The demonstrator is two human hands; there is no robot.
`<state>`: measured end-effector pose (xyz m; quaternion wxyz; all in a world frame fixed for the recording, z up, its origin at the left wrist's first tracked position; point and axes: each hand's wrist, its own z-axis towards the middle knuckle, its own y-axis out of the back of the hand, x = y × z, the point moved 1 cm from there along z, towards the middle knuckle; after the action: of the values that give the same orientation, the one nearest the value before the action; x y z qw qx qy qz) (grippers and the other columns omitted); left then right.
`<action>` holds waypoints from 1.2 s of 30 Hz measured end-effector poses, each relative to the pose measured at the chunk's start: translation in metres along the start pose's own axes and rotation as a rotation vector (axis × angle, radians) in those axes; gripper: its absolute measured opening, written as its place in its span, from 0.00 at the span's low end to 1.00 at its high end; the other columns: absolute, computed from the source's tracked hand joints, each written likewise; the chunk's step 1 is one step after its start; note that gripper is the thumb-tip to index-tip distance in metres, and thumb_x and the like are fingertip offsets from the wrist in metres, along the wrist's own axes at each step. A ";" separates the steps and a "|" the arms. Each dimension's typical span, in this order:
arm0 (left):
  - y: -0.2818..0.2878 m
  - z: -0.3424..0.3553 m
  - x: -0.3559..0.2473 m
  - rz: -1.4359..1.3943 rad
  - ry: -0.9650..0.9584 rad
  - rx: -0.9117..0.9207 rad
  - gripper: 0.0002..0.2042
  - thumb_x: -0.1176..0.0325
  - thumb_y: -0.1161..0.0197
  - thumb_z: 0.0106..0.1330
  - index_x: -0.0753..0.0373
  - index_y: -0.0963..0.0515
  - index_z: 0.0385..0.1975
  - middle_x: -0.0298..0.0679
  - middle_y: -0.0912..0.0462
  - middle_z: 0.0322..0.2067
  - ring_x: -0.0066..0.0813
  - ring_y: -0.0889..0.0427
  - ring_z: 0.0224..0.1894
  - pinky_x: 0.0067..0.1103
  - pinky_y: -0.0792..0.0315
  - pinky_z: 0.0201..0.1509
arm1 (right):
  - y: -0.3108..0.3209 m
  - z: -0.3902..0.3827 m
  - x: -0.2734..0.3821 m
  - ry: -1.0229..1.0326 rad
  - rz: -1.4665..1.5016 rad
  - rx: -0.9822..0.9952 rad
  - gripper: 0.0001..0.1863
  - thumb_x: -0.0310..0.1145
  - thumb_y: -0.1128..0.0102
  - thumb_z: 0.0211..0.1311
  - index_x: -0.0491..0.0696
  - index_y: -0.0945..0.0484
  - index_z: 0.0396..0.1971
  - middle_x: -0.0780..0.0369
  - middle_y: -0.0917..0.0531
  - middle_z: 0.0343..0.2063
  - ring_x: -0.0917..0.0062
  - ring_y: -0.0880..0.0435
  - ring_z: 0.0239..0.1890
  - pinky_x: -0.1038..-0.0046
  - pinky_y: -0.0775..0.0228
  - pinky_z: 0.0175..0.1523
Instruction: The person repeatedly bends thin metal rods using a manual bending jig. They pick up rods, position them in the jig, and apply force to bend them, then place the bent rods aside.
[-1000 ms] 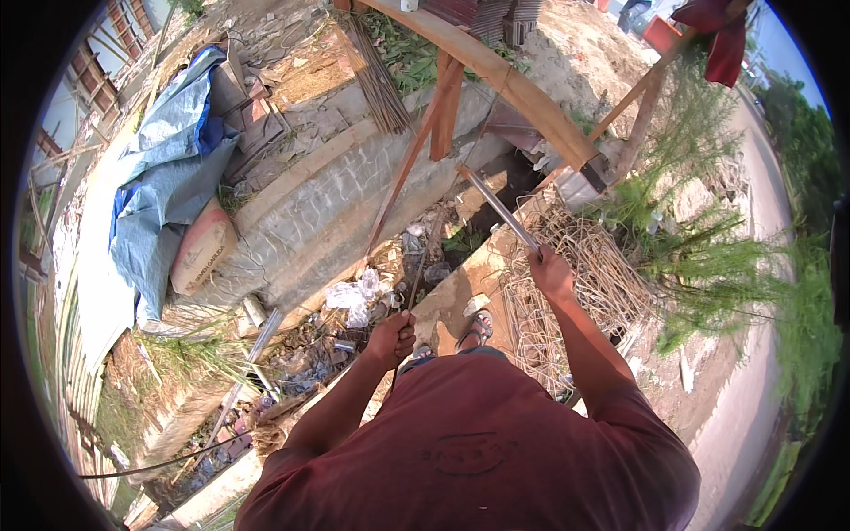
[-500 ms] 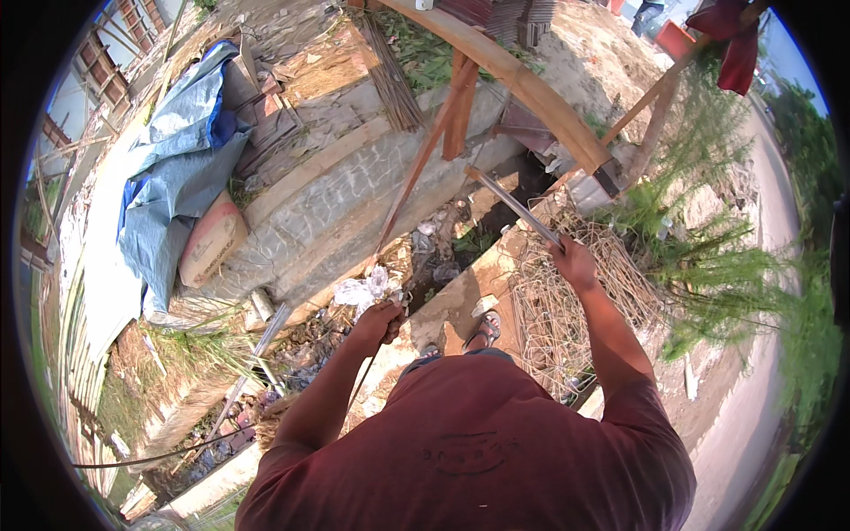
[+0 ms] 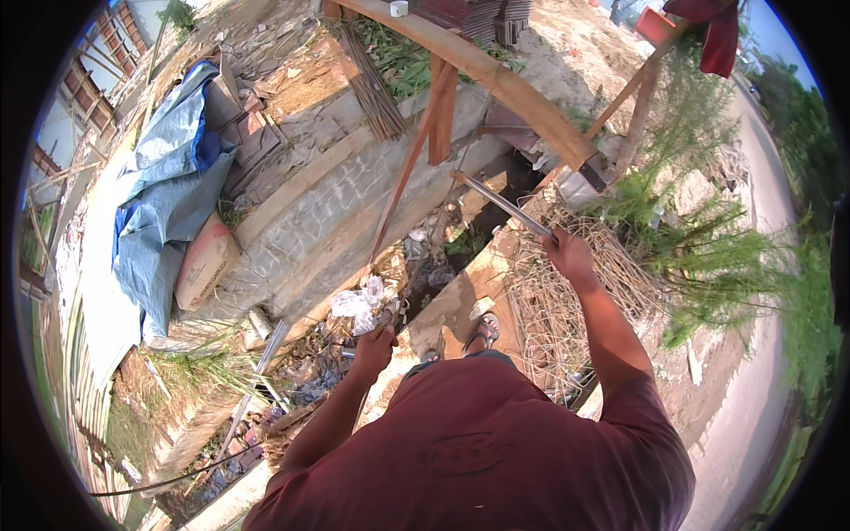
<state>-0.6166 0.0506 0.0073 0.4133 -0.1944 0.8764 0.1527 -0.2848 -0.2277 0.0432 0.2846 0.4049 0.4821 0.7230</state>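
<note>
My right hand (image 3: 568,255) is shut on a grey metal bar (image 3: 500,203) that points up and to the left, above a trench. Lower down, my left hand (image 3: 375,343) grips a thin steel rod (image 3: 423,237) that runs up from the fist toward the bar's far end. Whether rod and bar touch there is unclear. Both arms reach forward from my maroon shirt. My sandalled foot (image 3: 482,332) stands on a concrete ledge (image 3: 447,305) between the hands.
A grey brick wall (image 3: 336,203) and littered trench lie ahead. A slanted wooden beam (image 3: 505,84) on posts crosses above. A blue tarp (image 3: 164,203) and a cement sack (image 3: 204,270) lie left. A tangle of bent wire (image 3: 567,319), bushes (image 3: 708,257) and a road sit right.
The view has tilted, so the scene sits lower in the frame. My right hand holds the bar a little higher; my left hand has dropped slightly along the rod.
</note>
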 end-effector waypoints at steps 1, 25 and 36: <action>0.001 -0.005 -0.002 -0.010 0.027 0.024 0.17 0.59 0.49 0.69 0.64 0.29 0.21 0.27 0.39 0.11 0.14 0.43 0.10 0.17 0.51 0.14 | 0.001 0.003 0.001 0.002 0.003 0.001 0.20 0.51 0.43 0.58 0.47 0.27 0.24 0.50 0.23 0.17 0.50 0.22 0.24 0.54 0.33 0.28; -0.003 -0.007 -0.001 -0.459 0.096 0.193 0.16 0.59 0.52 0.71 0.65 0.31 0.25 0.29 0.40 0.11 0.16 0.45 0.09 0.18 0.52 0.11 | -0.042 -0.010 0.024 -0.158 0.078 0.063 0.21 0.52 0.48 0.60 0.46 0.28 0.28 0.50 0.21 0.21 0.49 0.22 0.29 0.54 0.32 0.33; 0.021 0.004 0.019 0.071 -0.147 0.013 0.14 0.61 0.51 0.70 0.66 0.26 0.28 0.30 0.34 0.12 0.15 0.41 0.12 0.17 0.46 0.15 | -0.009 0.033 0.012 -0.049 -0.057 0.139 0.22 0.54 0.48 0.59 0.47 0.27 0.30 0.51 0.20 0.24 0.51 0.20 0.32 0.52 0.30 0.37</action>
<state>-0.6348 0.0665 -0.0076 0.4720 -0.1487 0.8510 0.1757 -0.2620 -0.1994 0.0453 0.2880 0.4271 0.5353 0.6694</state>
